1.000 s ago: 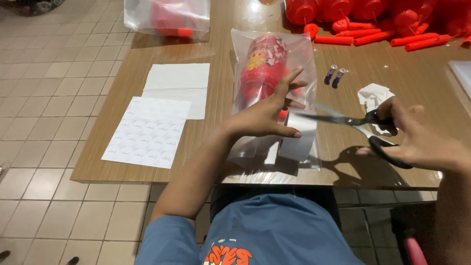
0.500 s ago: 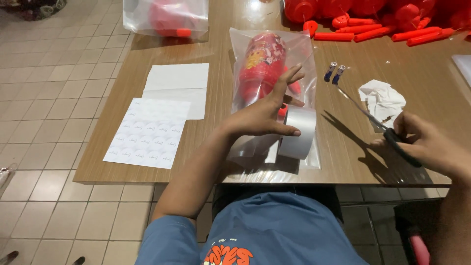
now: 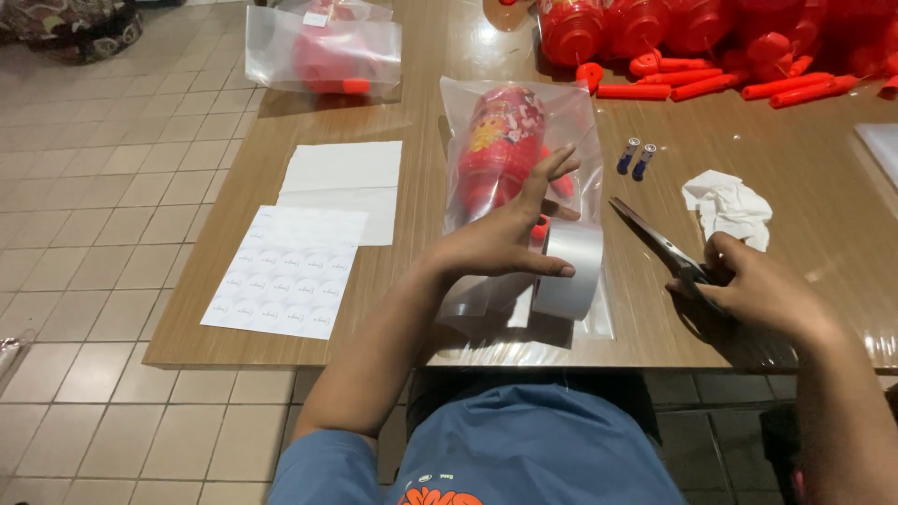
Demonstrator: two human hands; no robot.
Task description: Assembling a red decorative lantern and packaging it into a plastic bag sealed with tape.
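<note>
Tape roll (image 3: 569,269), the silver-grey one, stands on its edge near my side of the desk (image 3: 412,309), right on the bottom end of a clear plastic bag (image 3: 520,187). My left hand (image 3: 500,241) is pressing on that bag with fingers spread, not closed on anything, thumb just touching the roll. Off to the right, my right hand (image 3: 762,290) has its grip wrapped around the handles of the scissors (image 3: 659,241), blades shut and resting on the desk, pointing up and left. Inside the bag there's a red toy (image 3: 500,150). A bit further out: sticker sheet (image 3: 285,271) and white paper (image 3: 341,187) on the left, two small batteries (image 3: 636,157) and a crumpled tissue (image 3: 730,206) on the right. Way at the back, a pile of red plastic parts (image 3: 711,47) and another bagged toy (image 3: 323,47).
</note>
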